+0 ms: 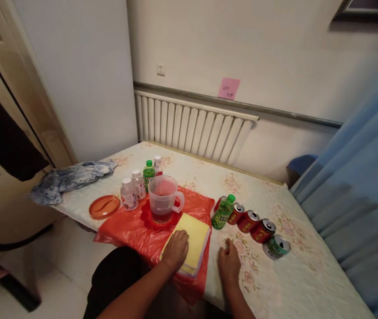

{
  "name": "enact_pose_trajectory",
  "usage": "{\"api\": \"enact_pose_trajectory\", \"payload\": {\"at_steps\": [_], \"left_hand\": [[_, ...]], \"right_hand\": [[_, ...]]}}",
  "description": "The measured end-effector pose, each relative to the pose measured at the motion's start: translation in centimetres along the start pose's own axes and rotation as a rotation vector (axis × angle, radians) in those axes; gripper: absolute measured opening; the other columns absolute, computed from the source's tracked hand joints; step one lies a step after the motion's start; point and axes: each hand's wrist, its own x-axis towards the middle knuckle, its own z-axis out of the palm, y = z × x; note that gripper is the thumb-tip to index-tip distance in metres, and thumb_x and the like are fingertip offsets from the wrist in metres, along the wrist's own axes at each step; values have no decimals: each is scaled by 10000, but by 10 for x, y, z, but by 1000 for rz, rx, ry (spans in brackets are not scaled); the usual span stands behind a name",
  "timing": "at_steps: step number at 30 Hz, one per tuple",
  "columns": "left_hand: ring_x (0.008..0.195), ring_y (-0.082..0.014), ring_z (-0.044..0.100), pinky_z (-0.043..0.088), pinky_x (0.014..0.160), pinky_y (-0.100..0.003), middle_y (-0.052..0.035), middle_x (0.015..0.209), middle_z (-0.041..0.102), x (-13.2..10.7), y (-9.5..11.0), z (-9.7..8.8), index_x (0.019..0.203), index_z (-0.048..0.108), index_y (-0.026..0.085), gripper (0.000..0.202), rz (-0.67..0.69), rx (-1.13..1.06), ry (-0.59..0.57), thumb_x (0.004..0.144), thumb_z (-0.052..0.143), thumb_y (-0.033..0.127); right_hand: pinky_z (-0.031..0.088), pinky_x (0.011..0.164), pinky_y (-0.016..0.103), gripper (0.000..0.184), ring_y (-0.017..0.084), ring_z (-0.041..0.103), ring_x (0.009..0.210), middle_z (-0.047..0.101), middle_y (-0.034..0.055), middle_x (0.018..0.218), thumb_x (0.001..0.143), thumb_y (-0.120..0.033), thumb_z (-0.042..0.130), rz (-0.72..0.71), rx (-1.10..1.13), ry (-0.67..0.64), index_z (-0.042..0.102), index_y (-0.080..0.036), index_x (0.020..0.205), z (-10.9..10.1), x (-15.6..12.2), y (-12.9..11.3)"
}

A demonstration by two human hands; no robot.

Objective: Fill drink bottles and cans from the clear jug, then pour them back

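The worktop (308, 274) carries a red bag (125, 230) with the yellow cloth (194, 235) on it, just in front of the jug (162, 199) of red drink. The left hand (175, 250) lies flat on the cloth. The right hand (229, 262) rests loose and empty. A hard push could tip the jug.

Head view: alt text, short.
A person's left hand rests on a folded yellow cloth on a red plastic bag; the right hand rests on the table. Behind are a jug of pink liquid, small bottles and a row of cans.
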Motion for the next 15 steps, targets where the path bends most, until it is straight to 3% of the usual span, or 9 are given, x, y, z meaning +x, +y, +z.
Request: {"api": "enact_pose_trajectory", "payload": {"at_steps": [4,8,10,12,15], "left_hand": [[1027,-216,568,480,940,-373,-65,1085,639,-5,0,-17,1006,620,205,236,44,-71,-3,819,497,130],[1024,-210,584,493,936,-376,-79,1075,645,-20,-16,-51,1090,591,200,275,-4,-117,89,860,446,159],[1051,-230,577,483,953,-414,-96,1097,631,-27,-36,-70,1123,567,193,279,-88,-122,189,872,445,197],[1043,-249,586,476,967,-446,-91,1080,624,-29,-62,-89,1101,563,202,267,-255,-147,400,848,503,265],[1120,-311,543,444,978,-529,-151,1164,555,-23,-107,-115,1228,455,146,436,-402,-122,544,845,506,348]], "right_hand": [[457,889,388,520,287,610,1004,633,193,1156,803,-302,388,-33,-45,-53,571,-53,1222,-8,-12,-2],[427,963,415,529,307,572,1117,617,217,1192,814,-300,357,-53,-91,-71,577,-25,1210,-10,-14,-3],[429,967,417,531,307,574,1120,619,216,1192,818,-305,350,-60,-102,-82,579,-24,1206,-9,-14,-1],[432,969,414,528,304,577,1120,621,213,1193,818,-307,349,-67,-114,-87,584,-29,1200,-7,-14,0],[428,982,408,519,297,577,1128,621,204,1202,821,-310,354,-80,-127,-87,588,-42,1198,-5,-14,3]]}}
